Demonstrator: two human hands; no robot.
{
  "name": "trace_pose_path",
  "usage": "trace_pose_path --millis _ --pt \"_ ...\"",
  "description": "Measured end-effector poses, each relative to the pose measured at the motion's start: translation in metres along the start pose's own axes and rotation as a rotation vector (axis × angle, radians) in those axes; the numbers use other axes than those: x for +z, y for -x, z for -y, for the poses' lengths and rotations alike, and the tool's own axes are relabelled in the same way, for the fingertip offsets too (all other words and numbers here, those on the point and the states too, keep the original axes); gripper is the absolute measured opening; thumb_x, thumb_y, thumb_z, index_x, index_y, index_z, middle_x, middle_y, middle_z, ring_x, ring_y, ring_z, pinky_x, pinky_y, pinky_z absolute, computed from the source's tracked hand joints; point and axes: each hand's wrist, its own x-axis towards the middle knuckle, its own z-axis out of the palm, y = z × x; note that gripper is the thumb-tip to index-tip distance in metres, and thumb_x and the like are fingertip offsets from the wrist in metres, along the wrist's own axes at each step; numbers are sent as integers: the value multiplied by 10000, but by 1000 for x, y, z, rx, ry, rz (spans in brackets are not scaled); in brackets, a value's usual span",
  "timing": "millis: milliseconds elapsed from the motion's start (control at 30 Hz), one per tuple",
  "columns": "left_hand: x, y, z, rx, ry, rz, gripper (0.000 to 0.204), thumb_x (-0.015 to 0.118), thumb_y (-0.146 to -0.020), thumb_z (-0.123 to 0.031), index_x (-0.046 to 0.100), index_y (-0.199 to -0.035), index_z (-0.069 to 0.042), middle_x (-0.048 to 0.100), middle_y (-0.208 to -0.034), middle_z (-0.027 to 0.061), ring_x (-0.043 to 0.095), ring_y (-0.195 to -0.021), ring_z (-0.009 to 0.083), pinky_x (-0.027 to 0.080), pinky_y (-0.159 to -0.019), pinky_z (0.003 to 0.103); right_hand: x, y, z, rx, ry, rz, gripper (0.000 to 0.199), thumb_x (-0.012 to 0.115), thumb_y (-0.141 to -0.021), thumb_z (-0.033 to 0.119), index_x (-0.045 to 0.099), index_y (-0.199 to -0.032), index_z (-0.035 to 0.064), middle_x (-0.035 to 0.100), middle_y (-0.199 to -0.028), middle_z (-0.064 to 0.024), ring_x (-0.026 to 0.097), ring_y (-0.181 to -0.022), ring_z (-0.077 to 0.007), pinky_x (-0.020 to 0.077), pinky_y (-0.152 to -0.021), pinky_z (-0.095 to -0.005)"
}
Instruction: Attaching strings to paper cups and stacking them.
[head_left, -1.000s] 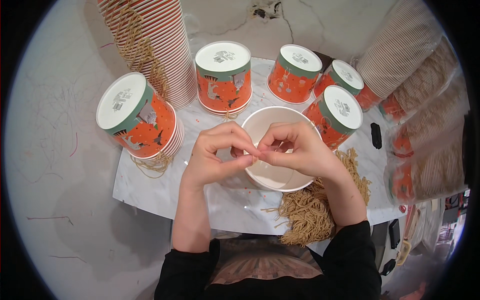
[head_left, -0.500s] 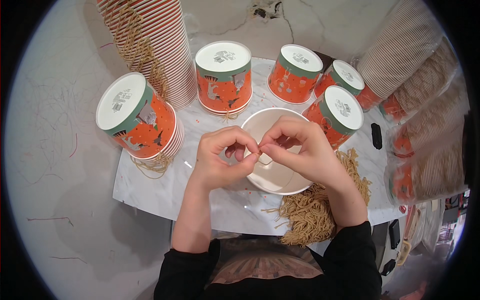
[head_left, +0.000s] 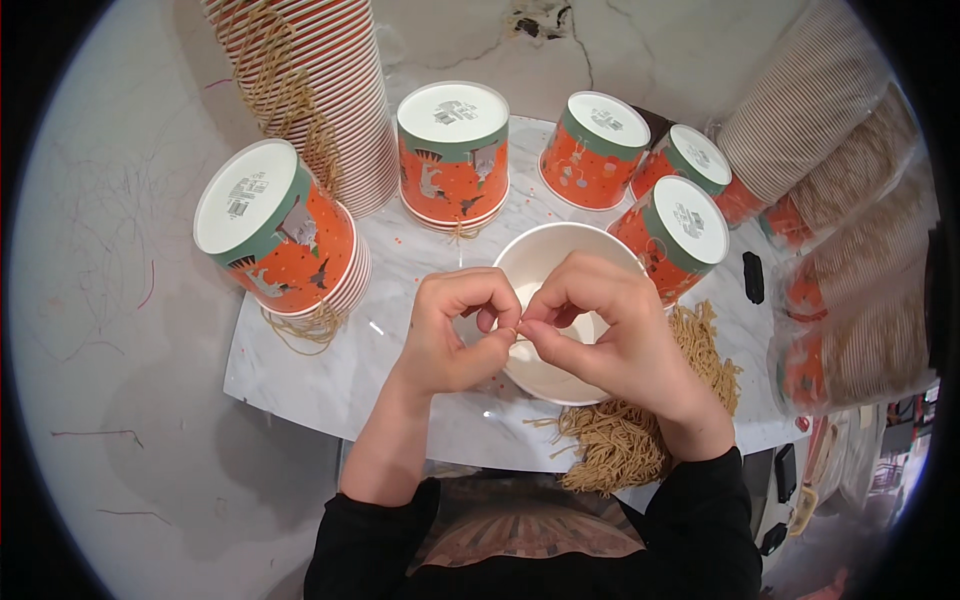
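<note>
Both my hands meet fingertip to fingertip above a white-lined paper bucket (head_left: 540,250) that stands with its mouth up on the table. Thumb and forefinger of my left hand (head_left: 455,335) pinch a thin tan cord, mostly covered by the fingers. My right hand (head_left: 605,325) pinches the same cord right beside it. Under my right forearm lies a heap of tan cords (head_left: 615,445), spilling over the table's near edge.
Upturned orange-and-green buckets stand around the marble-patterned table (head_left: 300,390): a tilted stack (head_left: 290,240) at left, others (head_left: 455,160) behind. A tall bucket stack (head_left: 350,100) rises far left. Plastic-wrapped stacks (head_left: 850,340) line the right, near a small black object (head_left: 753,277).
My hands have dropped slightly toward me, still pinched together. The open bucket appears a little lower and further right. Less of the cord shows at my fingertips.
</note>
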Motion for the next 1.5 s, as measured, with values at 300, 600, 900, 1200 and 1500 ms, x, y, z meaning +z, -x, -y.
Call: trace_pose_path --millis 300,600,900,1200,1500 --pt "-4 5 -16 -138 170 30 53 606 -724 -3 595 -705 -51 580 -683 -45 448 -624 27 323 -563 209 12 12 20 -181 290 -89 182 768 -760 44 664 -904 87 585 -829 -44 636 -662 -221 498 -543 -334" --pt "12 33 -34 -336 204 -206 49 631 -794 -5 659 -767 -35 596 -683 -68 402 -587 -18 284 -535 175 21 23 23 -317 355 -128 207 791 -742 34 668 -908 46 600 -802 -42 628 -604 -190 491 -491 -321" --pt "12 59 -58 -397 199 -328 31 686 -897 -50 699 -897 -21 676 -756 -39 489 -629 -23 327 -551 153 22 23 31 -258 240 18 266 764 -770 17 720 -1031 51 622 -850 -37 660 -680 -203 534 -556 -315" --pt "18 65 -51 -418 172 -383 95 724 -843 47 681 -901 -15 647 -786 -41 513 -668 -11 384 -586 147 13 15 24 -80 -75 130 255 731 -804 -2 734 -1058 26 658 -910 -74 689 -769 -205 548 -678 -301" --pt "26 61 -57 -330 -52 -356 92 733 -840 29 691 -902 -24 638 -813 -55 492 -671 -4 377 -578 163 21 18 16 -93 -12 41 196 759 -789 35 743 -982 60 665 -872 -67 686 -736 -215 540 -633 -307"
